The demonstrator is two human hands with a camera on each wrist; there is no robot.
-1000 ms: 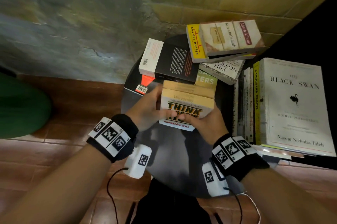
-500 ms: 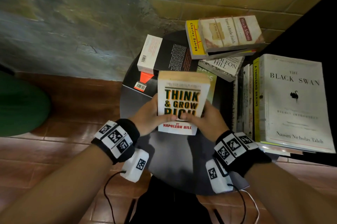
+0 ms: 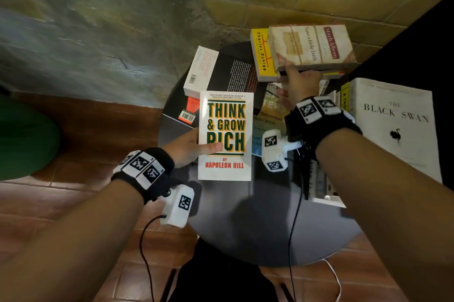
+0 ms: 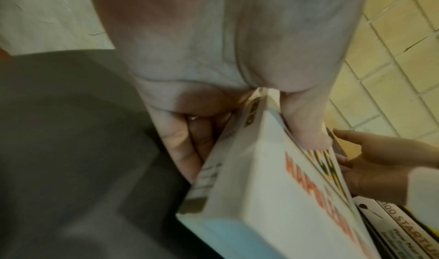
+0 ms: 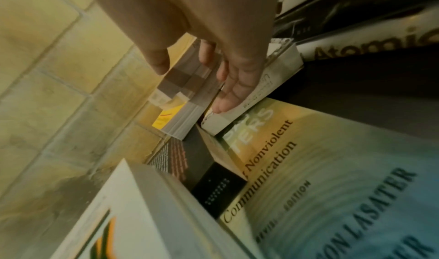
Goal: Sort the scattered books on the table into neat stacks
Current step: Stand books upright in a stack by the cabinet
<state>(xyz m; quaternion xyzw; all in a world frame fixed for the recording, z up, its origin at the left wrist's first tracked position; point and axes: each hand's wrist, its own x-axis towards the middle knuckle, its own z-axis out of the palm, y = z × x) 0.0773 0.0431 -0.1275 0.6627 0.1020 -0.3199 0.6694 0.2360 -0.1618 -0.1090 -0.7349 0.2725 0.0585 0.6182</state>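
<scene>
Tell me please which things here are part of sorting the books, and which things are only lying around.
Part of the job:
- Think & Grow Rich, gripped by the left hand
- Mitch Albom book, which the right hand reaches
- yellow Duhigg book
- Black Swan on the side pile
- round table

Only lying around:
- green object on the floor

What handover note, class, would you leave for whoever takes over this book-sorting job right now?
Left hand holds Think & Grow Rich over the round table, thumb on its cover.
Right hand reaches under the Mitch Albom book atop the yellow Charles Duhigg book; grip unclear.
Done: a stack topped by The Black Swan at the right.
Left: the black book, the Nonviolent Communication book and the rest are unstacked.
</scene>
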